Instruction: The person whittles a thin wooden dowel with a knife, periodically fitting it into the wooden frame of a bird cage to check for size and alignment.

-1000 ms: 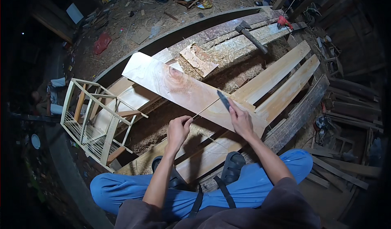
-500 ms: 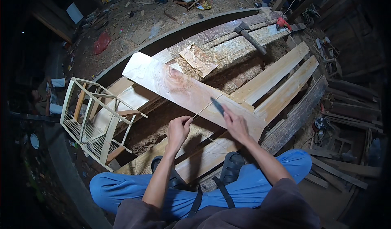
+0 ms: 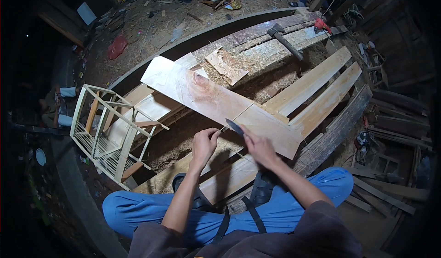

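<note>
Shaving or trimming looks to be the step in hand. Taking bearings from the hands, the right hand is wrapped fully round the handle of a knife, its blade pointing between 10 and 11 o'clock, close by the stick; whether the edge touches I cannot tell. The left hand pinches the stick with no gap showing, and it runs toward 1 or 2 o'clock, over the board. Another stroke would seem to call for a firm pinch and the left thumb kept off the edge. Counted: one knife, one pinched stick, one board beneath it, one frame at 9 o'clock, one hammer at 1, one red tool beyond it, two pale planks at 2, two sandals at 5 and 7.
</note>
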Demonstrator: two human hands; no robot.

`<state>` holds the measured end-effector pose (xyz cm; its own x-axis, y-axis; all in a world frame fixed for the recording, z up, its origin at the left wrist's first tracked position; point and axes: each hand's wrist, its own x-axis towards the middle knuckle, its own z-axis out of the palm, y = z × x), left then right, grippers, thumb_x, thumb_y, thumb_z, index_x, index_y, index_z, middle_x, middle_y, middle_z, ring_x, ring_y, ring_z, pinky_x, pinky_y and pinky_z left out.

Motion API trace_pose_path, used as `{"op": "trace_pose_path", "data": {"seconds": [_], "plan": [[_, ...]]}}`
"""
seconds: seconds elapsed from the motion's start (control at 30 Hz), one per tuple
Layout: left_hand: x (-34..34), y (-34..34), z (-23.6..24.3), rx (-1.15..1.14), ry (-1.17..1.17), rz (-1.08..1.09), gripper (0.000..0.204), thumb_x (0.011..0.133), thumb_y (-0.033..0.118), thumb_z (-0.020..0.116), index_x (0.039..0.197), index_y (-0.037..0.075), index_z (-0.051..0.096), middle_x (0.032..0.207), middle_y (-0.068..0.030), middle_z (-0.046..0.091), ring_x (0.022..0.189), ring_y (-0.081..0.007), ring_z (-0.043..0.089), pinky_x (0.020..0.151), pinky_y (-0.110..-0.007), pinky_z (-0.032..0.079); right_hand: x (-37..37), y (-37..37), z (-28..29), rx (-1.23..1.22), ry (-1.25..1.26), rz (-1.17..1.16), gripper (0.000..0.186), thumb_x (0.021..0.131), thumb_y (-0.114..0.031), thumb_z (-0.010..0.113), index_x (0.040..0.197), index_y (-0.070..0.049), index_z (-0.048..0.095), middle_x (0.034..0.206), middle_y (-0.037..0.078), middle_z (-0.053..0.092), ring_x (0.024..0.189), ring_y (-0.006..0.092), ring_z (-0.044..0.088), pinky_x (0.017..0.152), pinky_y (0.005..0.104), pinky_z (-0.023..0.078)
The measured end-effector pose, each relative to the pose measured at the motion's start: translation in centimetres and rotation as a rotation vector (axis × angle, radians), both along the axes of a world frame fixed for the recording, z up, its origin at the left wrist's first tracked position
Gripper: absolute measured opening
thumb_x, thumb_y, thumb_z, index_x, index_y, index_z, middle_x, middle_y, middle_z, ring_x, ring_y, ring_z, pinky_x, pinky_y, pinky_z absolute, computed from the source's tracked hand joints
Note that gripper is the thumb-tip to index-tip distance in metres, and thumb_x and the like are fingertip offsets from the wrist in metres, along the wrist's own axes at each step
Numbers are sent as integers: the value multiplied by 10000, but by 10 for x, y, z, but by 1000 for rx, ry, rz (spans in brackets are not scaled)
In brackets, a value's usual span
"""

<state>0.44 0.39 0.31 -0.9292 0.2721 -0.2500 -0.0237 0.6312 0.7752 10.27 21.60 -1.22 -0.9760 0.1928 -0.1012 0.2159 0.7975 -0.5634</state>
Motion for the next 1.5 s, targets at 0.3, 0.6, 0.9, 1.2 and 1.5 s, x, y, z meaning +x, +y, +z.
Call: {"op": "trace_pose_path", "data": {"seconds": [0.3, 0.6, 0.9, 1.2, 1.5], "plan": [[2, 0, 2, 6, -2, 9, 214, 936, 254, 678, 1029, 92, 784, 893, -198, 740, 829, -362, 731, 751, -435, 565, 0, -4, 10, 94, -57, 64, 456, 1043, -308, 465, 1499, -302, 481, 729, 261, 663, 686, 472, 673, 646, 575, 540], [6, 2, -1, 66, 34, -9, 247, 950, 244, 672, 1055, 39, 763, 816, -177, 736, 737, -281, 729, 694, -380, 548, -5, -3, 53, 41, -180, 124, 528, 1016, -198, 512, 1530, -296, 442, 841, 237, 679, 777, 443, 669, 735, 540, 516], [3, -3, 3, 109, -72, -48, 262, 947, 263, 645, 1084, 66, 750, 972, -194, 744, 904, -361, 725, 808, -424, 560, 9, 14, 36, 6, -162, 70, 570, 1023, -149, 509, 1559, -305, 394, 888, 224, 644, 828, 436, 646, 759, 526, 514], [17, -58, 32, -99, -56, -149, 236, 940, 180, 649, 1113, 34, 718, 980, -216, 729, 897, -356, 715, 800, -438, 554, -2, 19, 35, -24, -162, 64, 556, 1002, -156, 538, 1534, -281, 437, 932, 249, 686, 868, 449, 671, 787, 536, 526], [11, -37, 4, 24, -7, -96, 171, 947, 46, 595, 1071, -4, 700, 911, -248, 708, 808, -377, 714, 729, -411, 551, -8, 23, 36, -18, -63, -87, 493, 1016, -173, 526, 1501, -257, 495, 928, 225, 666, 906, 413, 653, 815, 508, 514]]}}
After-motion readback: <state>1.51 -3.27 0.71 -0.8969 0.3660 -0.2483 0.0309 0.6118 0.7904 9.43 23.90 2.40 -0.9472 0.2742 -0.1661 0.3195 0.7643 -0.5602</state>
